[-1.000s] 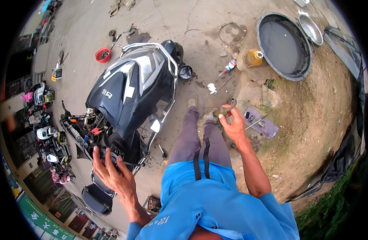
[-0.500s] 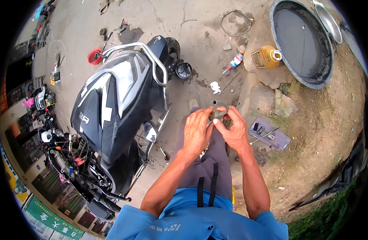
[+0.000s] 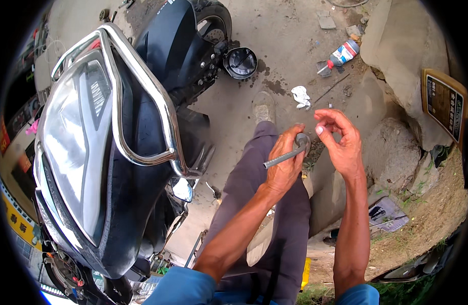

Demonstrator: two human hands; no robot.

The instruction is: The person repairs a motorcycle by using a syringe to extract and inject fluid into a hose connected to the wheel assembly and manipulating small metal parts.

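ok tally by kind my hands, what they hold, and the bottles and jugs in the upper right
Bare hands, left and right: 2
Curved grey tube-like piece, in the left hand: 1
Bottle with a red cap: 1
Yellow-brown jug: 1
Total: 5

The person near me wore a bright blue top [image 3: 233, 299], its left sleeve [image 3: 185, 287] and right sleeve [image 3: 358, 295] short, with both forearms bare down to an ungloved left hand [image 3: 282, 170] and right hand [image 3: 344, 145]. The long trousers [image 3: 295, 223] were plain, dusky purplish grey and creased. One visible shoe [image 3: 263, 108] looked greyish tan, round-toed and dusty.
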